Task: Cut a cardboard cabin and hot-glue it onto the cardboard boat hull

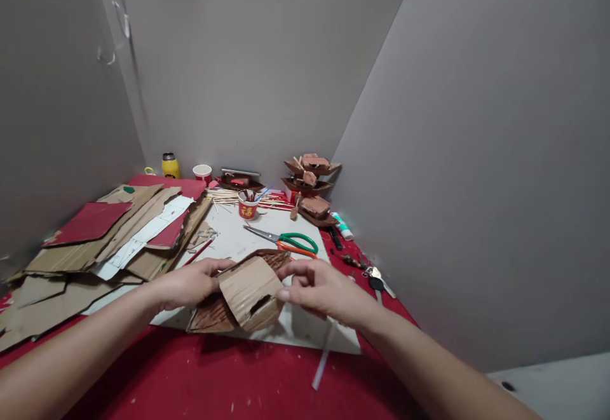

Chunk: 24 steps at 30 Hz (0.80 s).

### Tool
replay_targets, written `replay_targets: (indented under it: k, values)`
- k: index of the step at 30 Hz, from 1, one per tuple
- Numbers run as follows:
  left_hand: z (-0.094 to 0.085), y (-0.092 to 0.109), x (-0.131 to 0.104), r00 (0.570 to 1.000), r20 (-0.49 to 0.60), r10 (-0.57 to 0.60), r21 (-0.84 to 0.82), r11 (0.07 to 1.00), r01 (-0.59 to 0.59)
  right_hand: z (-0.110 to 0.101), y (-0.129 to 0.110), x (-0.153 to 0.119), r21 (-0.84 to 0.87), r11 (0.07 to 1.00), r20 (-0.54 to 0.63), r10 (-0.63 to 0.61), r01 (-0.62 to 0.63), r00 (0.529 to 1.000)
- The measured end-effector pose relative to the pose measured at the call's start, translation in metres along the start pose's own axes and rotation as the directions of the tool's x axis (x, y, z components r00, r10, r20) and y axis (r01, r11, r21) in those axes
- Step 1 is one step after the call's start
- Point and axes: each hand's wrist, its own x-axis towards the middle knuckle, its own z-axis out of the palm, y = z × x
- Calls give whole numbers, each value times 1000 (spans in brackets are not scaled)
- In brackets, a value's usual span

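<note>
Above the white board, a small model boat point(212, 316) with a ridged, dark brown painted hull is held at a slant. A curved, unpainted cardboard canopy point(248, 280) covers its middle, with a dark rectangular opening in its lower side. My left hand point(193, 283) is closed on the boat's left side, its fingertips partly hidden behind the canopy. At the opposite side, my right hand point(319, 290) pinches the canopy's right edge between thumb and fingers. Scissors point(286, 242) with green and orange handles lie just behind the boat.
Cardboard sheets point(52, 258) are piled at left. Several finished model boats point(312, 185) stand at the back right. A red paper cup point(248, 206), thin wooden sticks point(223, 196), a yellow bottle point(169, 166), a glue tube point(343, 227) and keys point(376, 277) lie around. Grey walls enclose the red table point(214, 382).
</note>
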Motion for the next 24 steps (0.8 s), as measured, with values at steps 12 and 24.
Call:
replay_targets:
  k: [12,24]
  values:
    - [-12,-17,31,941,289,-178,174,976,132,18,28,12,194,981,56,11,-22,998]
    - [-30,-3,23,998,65,-21,435,901,-9,25,54,24,176,984,-32,47,-40,998]
